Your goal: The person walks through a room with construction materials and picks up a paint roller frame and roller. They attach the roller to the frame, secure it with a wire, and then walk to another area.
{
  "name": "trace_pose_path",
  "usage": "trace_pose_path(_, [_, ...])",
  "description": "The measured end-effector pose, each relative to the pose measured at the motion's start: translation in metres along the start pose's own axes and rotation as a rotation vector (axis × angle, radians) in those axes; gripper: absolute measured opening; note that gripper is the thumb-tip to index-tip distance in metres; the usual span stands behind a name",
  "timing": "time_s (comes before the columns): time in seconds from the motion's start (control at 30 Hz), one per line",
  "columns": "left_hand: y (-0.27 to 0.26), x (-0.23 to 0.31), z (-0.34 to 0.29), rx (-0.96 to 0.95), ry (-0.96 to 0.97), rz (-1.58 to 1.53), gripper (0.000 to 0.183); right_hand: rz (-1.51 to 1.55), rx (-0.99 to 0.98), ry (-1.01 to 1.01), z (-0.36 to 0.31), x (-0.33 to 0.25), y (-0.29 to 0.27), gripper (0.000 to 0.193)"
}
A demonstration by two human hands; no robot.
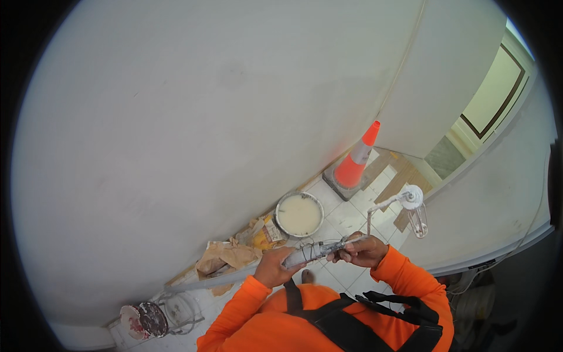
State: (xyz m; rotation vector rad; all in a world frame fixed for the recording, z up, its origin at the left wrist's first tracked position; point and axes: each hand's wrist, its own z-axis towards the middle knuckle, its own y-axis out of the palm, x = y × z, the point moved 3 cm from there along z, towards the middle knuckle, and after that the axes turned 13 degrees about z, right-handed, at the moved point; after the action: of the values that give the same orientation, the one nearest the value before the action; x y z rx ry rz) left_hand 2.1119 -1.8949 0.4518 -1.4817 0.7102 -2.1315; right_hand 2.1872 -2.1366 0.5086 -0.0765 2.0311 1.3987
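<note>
A long grey pole slants from the lower left up to the middle, in front of my body. My left hand is closed round it near its upper end. Wire and dark binding wrap the joint where a paint roller frame meets the pole. At this joint my right hand has its fingers closed on the roller frame's handle; the fingertips are partly hidden. Beyond that hand, the bent, paint-crusted rod ends in a white round end and an open wire cage.
On the tiled floor by the wall stand a basin of cream-coloured liquid and an orange-and-white traffic cone. Crumpled brown paper bags lie nearby. At lower left are a stool-like metal frame and a red-stained bucket. A doorway opens at right.
</note>
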Motion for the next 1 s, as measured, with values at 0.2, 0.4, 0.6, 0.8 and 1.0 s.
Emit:
trace_pose_path(0.2, [0.004, -0.007, -0.002, 0.038, 0.05, 0.01, 0.044, -0.13, 0.105, 0.003, -0.002, -0.004, 0.004, 0.03])
trace_pose_path(0.4, [0.002, -0.01, -0.001, 0.083, 0.063, 0.051, 0.044, -0.13, 0.222, -0.049, -0.006, 0.001, 0.013, 0.029])
trace_pose_path(0.6, [0.008, -0.015, 0.008, 0.08, 0.023, 0.038, 0.043, -0.076, 0.137, -0.077, -0.007, 0.004, 0.0, 0.025])
trace_pose_path(0.8, [0.01, -0.014, 0.019, 0.016, 0.013, 0.005, 0.042, -0.224, 0.27, -0.155, -0.005, 0.001, -0.006, 0.033])
trace_pose_path(1.0, [0.011, -0.021, 0.022, 0.0, -0.007, 0.003, 0.041, -0.338, 0.357, -0.107, -0.009, -0.009, 0.001, 0.03])
